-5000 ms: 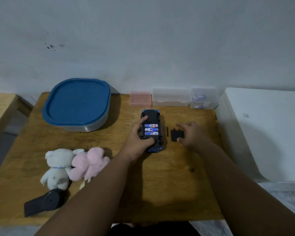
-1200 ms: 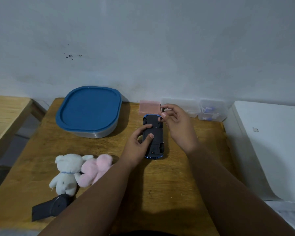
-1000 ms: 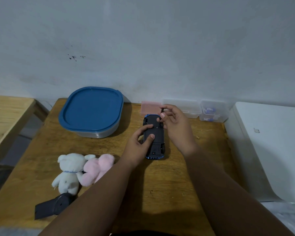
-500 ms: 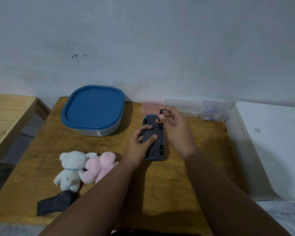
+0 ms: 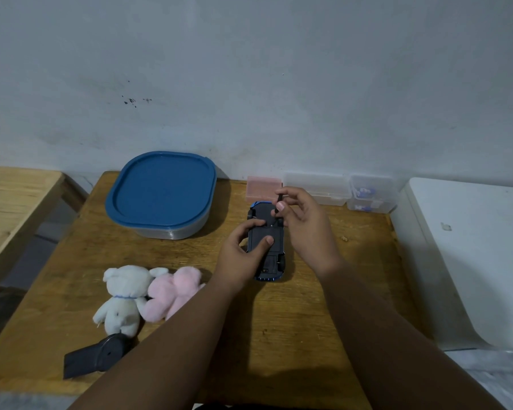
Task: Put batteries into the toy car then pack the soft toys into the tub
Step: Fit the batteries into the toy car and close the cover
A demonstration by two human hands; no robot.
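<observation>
The blue toy car (image 5: 267, 261) lies upside down on the wooden table (image 5: 293, 321), its black battery cover in place. My left hand (image 5: 243, 253) grips the car's left side, thumb pressing on the cover. My right hand (image 5: 304, 223) pinches a small black screwdriver (image 5: 278, 204) held upright with its tip on the car's underside. A white soft bear (image 5: 123, 297) and a pink soft toy (image 5: 175, 291) lie side by side at the table's left. The tub (image 5: 160, 193), closed with a blue lid, stands at the back left.
A black flat object (image 5: 97, 358) lies near the front left edge. A pink box (image 5: 262, 187) and clear plastic boxes (image 5: 341, 189) line the wall. A white appliance (image 5: 468, 255) stands at the right, and another wooden table (image 5: 9, 202) at the left.
Five seconds ago the batteries were exposed and my right hand touched the loose cover. Now the cover sits on the car and my right hand holds the screwdriver over it, barely shifting lately.
</observation>
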